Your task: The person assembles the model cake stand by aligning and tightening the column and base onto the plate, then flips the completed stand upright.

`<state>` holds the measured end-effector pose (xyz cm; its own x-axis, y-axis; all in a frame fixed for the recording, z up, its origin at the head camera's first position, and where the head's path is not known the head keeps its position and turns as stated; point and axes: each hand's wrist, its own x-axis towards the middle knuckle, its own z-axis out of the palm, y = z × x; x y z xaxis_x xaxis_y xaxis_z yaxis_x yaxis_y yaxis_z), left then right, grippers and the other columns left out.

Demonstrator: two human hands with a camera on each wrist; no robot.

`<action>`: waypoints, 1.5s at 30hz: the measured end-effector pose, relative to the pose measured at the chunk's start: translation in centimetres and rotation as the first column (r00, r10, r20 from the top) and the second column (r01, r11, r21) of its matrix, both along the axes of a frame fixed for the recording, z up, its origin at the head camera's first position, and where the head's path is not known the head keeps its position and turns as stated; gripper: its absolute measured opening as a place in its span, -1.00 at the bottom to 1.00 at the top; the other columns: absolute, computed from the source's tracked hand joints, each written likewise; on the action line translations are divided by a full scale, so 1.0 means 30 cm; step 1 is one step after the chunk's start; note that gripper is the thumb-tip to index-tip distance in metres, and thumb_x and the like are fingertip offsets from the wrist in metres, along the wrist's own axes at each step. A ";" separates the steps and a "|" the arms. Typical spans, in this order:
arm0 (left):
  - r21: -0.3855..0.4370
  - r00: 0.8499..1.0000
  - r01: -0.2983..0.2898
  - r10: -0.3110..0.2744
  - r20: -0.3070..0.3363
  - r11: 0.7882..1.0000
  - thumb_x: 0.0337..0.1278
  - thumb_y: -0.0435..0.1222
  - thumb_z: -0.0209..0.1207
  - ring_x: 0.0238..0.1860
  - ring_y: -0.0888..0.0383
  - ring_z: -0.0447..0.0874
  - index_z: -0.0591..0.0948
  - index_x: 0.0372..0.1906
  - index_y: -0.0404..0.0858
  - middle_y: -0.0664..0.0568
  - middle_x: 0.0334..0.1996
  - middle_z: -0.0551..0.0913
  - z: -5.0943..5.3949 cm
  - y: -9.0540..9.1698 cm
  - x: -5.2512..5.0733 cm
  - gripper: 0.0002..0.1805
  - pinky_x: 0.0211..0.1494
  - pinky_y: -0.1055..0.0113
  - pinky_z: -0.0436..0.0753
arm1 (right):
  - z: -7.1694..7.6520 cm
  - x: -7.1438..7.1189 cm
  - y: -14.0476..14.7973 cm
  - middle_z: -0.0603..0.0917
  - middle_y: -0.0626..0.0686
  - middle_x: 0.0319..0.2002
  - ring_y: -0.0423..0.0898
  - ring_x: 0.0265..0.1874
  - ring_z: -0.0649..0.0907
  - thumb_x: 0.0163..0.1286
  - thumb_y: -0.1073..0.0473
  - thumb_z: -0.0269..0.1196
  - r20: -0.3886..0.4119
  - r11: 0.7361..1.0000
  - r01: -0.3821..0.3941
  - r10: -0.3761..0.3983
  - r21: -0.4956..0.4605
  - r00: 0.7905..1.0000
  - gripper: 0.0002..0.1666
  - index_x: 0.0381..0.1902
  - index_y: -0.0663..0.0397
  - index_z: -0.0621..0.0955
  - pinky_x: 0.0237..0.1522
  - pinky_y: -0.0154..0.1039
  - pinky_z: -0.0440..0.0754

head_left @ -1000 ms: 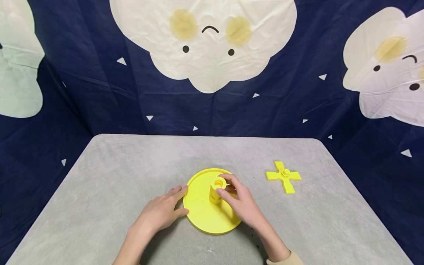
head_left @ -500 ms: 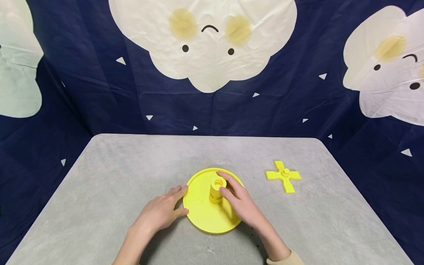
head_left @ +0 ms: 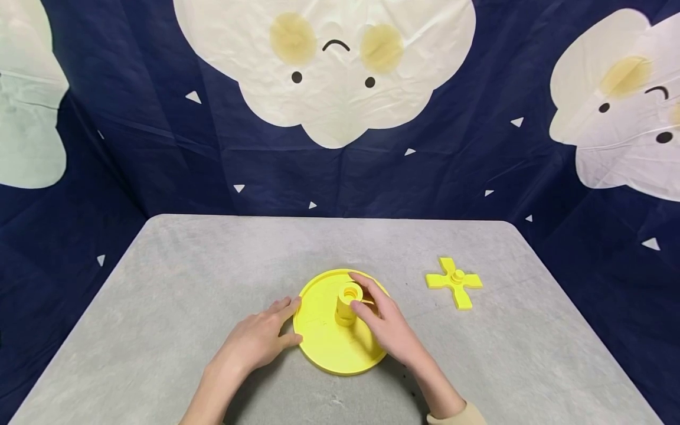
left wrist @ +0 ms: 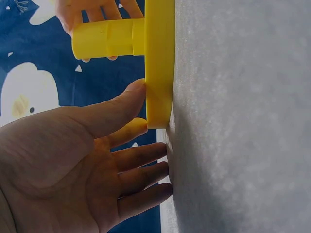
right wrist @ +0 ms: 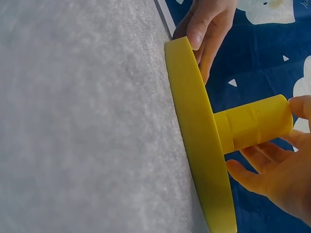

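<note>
So the main thing here is a round yellow disc [head_left: 324, 348] lying flat on a grey table [head_left: 212, 254], with a low raised rim running round it. Standing upright near the middle of it is a yellow cylinder [head_left: 343, 309], and you can look right down into the hole in its top. Both wrist views show its lower end meeting the disc, plus a line or two ringing its side (can't tell from here whether it's fixed on or just sitting there, tbh).

Right hand [head_left: 390, 330] has that cylinder: fingers and thumb are bent round it, thumb against the near side up by the top, the rest reaching round the far side. Left hand [head_left: 258, 338] is on the opposite edge of the disc, fingers pretty much straight and spread, with thumb and index touching the rim at two separate spots. Its other fingertips sit down at the table surface.

Off to the right, well apart from the disc, there's a yellow cross-shaped piece [head_left: 448, 282] lying flat with a short peg sticking up at its centre. A beige sleeve [head_left: 458, 415] shows at the right forearm, and behind it all hangs dark blue cloth [head_left: 159, 159] printed with white clouds and little triangles
</note>
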<state>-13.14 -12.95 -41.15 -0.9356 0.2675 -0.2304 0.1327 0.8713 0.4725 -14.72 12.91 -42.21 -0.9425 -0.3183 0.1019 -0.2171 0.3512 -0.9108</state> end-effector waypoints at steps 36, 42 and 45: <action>-0.019 0.999 0.014 -0.013 0.047 1.000 0.32 0.02 0.30 0.54 -0.25 0.34 0.32 0.58 -0.08 -0.18 0.57 0.32 -0.001 -0.004 -0.012 -0.19 0.42 -0.32 0.45 | 0.002 0.006 -0.014 0.62 0.01 0.27 -0.05 0.19 0.67 0.50 -0.02 0.29 0.005 0.998 0.028 -0.028 0.054 1.000 -0.36 0.47 -0.17 0.42 0.32 0.02 0.64; -0.019 0.999 0.019 -0.018 0.040 1.000 0.31 0.00 0.31 0.55 -0.24 0.33 0.33 0.58 -0.09 -0.19 0.57 0.32 0.002 -0.006 -0.014 -0.20 0.44 -0.31 0.44 | 0.027 -0.007 0.028 0.61 0.05 0.31 0.03 0.28 0.61 0.50 -0.02 0.30 -0.029 0.995 -0.018 0.020 0.094 0.999 -0.28 0.53 -0.14 0.36 0.37 0.09 0.60; -0.020 0.999 0.025 -0.024 0.044 0.999 0.31 0.00 0.31 0.56 -0.23 0.31 0.33 0.57 -0.10 -0.19 0.56 0.33 0.002 -0.004 -0.012 -0.20 0.44 -0.31 0.43 | 0.034 -0.014 0.064 0.59 0.10 0.35 0.06 0.32 0.59 0.50 -0.03 0.29 -0.063 0.992 0.008 0.001 0.129 0.998 -0.28 0.53 -0.11 0.36 0.37 0.12 0.59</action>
<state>-13.51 -13.07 -41.10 -0.9179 0.2848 -0.2764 0.1337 0.8776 0.4604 -15.14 14.83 -41.20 -0.9366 -0.3293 0.1195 -0.2712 0.4657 -0.8423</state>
